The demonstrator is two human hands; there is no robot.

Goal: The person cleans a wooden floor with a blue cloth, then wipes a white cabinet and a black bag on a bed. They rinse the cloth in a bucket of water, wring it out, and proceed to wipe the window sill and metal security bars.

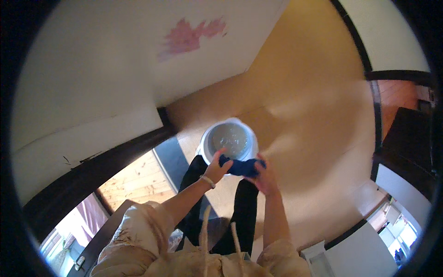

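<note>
Between my two hands is a dark blue cloth (pixel 244 168), bunched into a short roll. My left hand (pixel 216 169) grips its left end, and my right hand (pixel 264 178) grips its right end. The cloth is over the near rim of a white bucket (pixel 254 133); whether it touches the rim cannot be told. Water (pixel 230 140) with bubbles or glints on its surface lies inside the bucket, which stands on the floor before my knees.
Tan flooring (pixel 311 138) spreads around the bucket. A pale wall (pixel 104 69) with a pink smear (pixel 193 36) rises at the upper left, ending at a dark door frame (pixel 104 166). A wood-floored room (pixel 138 180) shows through the doorway. Dark furniture (pixel 408 145) stands at the right.
</note>
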